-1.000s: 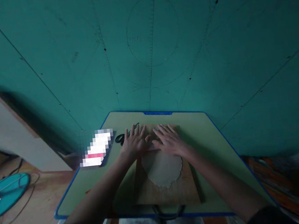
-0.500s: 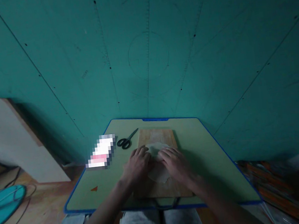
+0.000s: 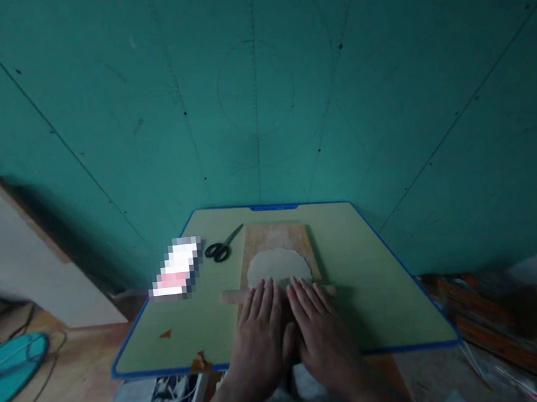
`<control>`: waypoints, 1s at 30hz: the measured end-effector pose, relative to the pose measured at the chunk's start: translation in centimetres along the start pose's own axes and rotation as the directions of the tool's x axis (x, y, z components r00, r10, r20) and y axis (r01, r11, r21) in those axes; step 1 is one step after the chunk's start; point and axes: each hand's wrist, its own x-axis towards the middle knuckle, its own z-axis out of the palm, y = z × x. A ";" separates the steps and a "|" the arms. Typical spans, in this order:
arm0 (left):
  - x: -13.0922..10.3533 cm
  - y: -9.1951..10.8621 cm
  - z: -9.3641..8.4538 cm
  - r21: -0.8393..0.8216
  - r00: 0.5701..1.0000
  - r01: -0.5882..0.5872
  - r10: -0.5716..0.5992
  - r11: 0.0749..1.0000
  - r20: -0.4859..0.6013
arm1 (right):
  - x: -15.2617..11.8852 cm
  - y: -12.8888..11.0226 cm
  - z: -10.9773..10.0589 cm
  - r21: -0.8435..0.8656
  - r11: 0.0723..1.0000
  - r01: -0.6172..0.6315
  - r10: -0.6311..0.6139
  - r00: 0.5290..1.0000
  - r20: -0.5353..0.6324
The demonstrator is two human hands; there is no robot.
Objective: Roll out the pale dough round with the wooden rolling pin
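Note:
My left hand (image 3: pixel 260 339) lies flat on a wooden rolling pin (image 3: pixel 229 297), its fingers stretched forward. Beside it, my right hand (image 3: pixel 325 336) rests on the same pin, also flat, with the thumbs close together. Both ends of the pin stick out past my fingers; its middle is mostly covered. Just beyond the pin, a thin pale sheet of dough (image 3: pixel 278 267) with a wavy edge is spread on a wooden board (image 3: pixel 276 232). My hands and forearms hide the near part of the board.
Black-handled scissors (image 3: pixel 219 251) lie left of the board on the blue-edged table (image 3: pixel 371 267). A pixelated bright rectangle (image 3: pixel 177 268) is farther left. An orange-brown scrap (image 3: pixel 166 334) and a torn brown piece (image 3: pixel 200 361) sit front left. A green wall (image 3: pixel 258 100) stands behind.
Both hands have drawn back toward me, from curled fingers over the dough to flat fingers. The pin's ends and more of the dough now show. The view has shifted slightly.

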 end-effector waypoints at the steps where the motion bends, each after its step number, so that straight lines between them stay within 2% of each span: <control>1: 0.1 -0.1 -0.1 -0.011 1.000 -0.003 0.003 1.000 0.005 | 0.3 0.3 -0.2 0.010 1.000 0.011 -0.011 0.999 0.032; 7: 2.6 -1.6 0.0 -0.090 0.998 0.004 0.002 0.996 0.065 | 3.6 2.3 -1.1 0.045 0.998 0.049 -0.055 0.989 0.138; 15: 7.3 -3.5 0.6 -0.144 0.960 0.118 -0.076 0.982 0.268 | 8.5 4.7 -0.6 0.050 0.996 0.074 -0.085 0.957 0.276; 23: 10.7 -5.9 2.8 -0.173 0.920 0.218 -0.143 0.961 0.365 | 12.5 6.7 0.9 0.086 0.996 0.038 -0.063 0.948 0.313; 27: 10.6 -5.9 2.5 -0.172 0.917 0.225 -0.149 0.959 0.370 | 12.5 6.6 0.8 0.077 0.996 0.040 -0.060 0.958 0.280; 30: 9.3 -5.2 1.6 -0.183 0.933 0.188 -0.117 0.965 0.341 | 10.5 5.7 0.3 0.062 0.996 0.064 -0.076 0.971 0.227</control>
